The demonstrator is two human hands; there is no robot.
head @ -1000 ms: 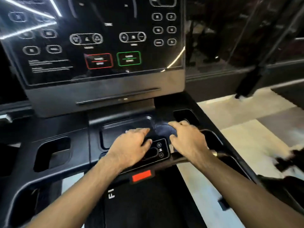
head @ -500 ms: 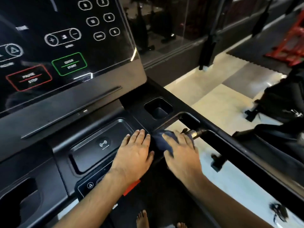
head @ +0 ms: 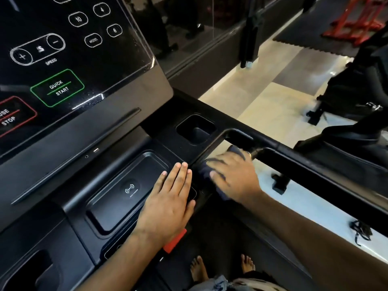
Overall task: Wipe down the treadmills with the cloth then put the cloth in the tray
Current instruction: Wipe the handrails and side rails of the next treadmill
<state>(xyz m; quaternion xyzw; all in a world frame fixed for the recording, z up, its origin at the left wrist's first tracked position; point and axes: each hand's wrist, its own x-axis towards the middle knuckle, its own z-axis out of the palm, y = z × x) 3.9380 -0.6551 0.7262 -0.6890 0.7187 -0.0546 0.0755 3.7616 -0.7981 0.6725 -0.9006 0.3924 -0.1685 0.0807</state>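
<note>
I stand on a black treadmill with a glossy console screen [head: 69, 66] above a dark lower panel. My right hand [head: 235, 177] lies flat with fingers spread on a dark blue cloth [head: 203, 171], pressing it onto the inner handlebar at the console's right side. Most of the cloth is hidden under the palm; a bit shows beyond the fingertips and near the wrist. My left hand [head: 170, 200] rests flat, fingers straight, on the right edge of the recessed charging tray [head: 117, 185] and holds nothing.
A square cup holder [head: 195, 129] sits behind my right hand. The black side rail [head: 315, 160] runs to the lower right. A red safety tab [head: 175, 241] shows under my left wrist. Other gym machines [head: 352, 95] stand on the tiled floor to the right. My bare feet [head: 198, 269] are on the belt.
The view swung right and down. My right hand slid the cloth rightward from the small button panel onto the handlebar; my left hand stayed flat on the console beside it.
</note>
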